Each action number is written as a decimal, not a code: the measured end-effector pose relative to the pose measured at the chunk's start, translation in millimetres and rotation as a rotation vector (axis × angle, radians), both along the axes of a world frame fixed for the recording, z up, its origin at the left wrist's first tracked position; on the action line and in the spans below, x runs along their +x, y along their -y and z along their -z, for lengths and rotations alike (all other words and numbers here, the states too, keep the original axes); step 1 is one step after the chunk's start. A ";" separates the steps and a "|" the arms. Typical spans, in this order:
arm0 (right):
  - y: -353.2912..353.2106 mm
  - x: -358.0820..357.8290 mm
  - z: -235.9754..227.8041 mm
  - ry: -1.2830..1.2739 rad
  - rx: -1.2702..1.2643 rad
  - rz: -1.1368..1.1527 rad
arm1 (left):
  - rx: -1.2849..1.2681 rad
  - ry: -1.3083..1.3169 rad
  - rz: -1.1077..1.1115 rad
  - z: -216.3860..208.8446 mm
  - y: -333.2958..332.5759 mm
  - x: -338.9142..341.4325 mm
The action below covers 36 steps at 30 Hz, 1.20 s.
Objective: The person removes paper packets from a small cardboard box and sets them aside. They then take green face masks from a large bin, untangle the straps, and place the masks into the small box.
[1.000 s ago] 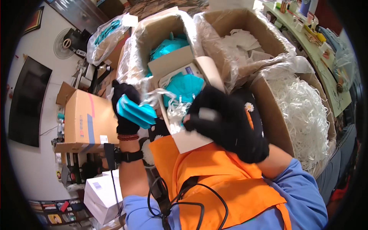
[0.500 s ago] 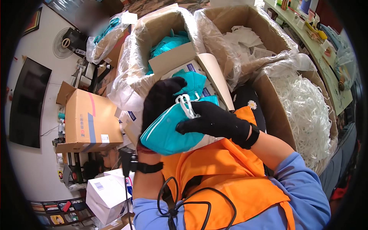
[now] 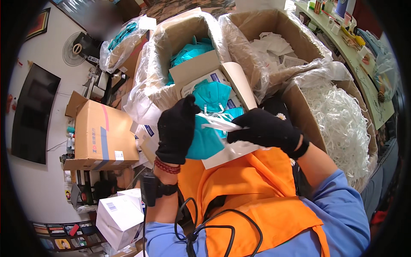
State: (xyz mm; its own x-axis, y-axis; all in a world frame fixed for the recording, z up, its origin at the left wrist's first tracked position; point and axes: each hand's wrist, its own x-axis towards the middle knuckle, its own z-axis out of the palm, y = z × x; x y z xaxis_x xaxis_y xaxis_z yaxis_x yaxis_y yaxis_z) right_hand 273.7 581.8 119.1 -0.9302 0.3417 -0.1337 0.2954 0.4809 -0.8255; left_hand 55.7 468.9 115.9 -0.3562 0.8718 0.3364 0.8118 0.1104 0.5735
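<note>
Both of my hands wear black gloves. My left hand [image 3: 175, 130] is closed on a teal face mask [image 3: 204, 143], which hangs beside the knuckles. White elastic straps [image 3: 220, 123] run taut from the mask to my right hand [image 3: 265, 130], its fingers closed round their ends. Just beyond, another teal mask [image 3: 212, 94] lies on white packets with blue labels inside an opened small carton [image 3: 195, 68] before me. More teal behind the straps is partly covered, so I cannot tell how many masks are there.
Behind the carton stand a plastic-lined box [image 3: 156, 47] of teal masks and a lined box [image 3: 239, 25] of white papers. A box [image 3: 302, 109] of loose white straps [image 3: 338, 128] is at right. To the left are a brown carton [image 3: 107, 132] and a white box [image 3: 117, 218].
My right hand has moved right, drawing the straps out sideways. My left hand has turned into a closed grip, and the held mask has tilted and shifted right.
</note>
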 end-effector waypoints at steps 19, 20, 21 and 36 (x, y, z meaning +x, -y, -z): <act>73.2 -42.0 1.2 -0.753 -0.731 0.489 | 0.204 -0.494 0.303 56.5 -25.1 -25.2; 83.9 -37.5 -2.7 -0.811 -0.623 0.418 | 0.213 -0.559 0.206 61.0 -22.8 -36.8; 99.2 -32.9 -12.9 -0.657 -0.749 0.396 | 0.220 -0.622 0.107 65.1 -19.4 -49.4; 177.3 49.2 72.4 -0.540 -1.313 0.016 | 0.295 -0.689 -0.108 124.0 -0.9 -137.4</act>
State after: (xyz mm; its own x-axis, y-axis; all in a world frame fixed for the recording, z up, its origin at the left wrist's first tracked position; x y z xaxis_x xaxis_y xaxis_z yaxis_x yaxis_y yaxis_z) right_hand 323.0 404.5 46.7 -0.9655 0.2603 0.0081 -0.1975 -0.7116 -0.6743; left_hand -81.7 469.9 -8.1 -0.0587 0.6836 0.7275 0.9906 0.1299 -0.0421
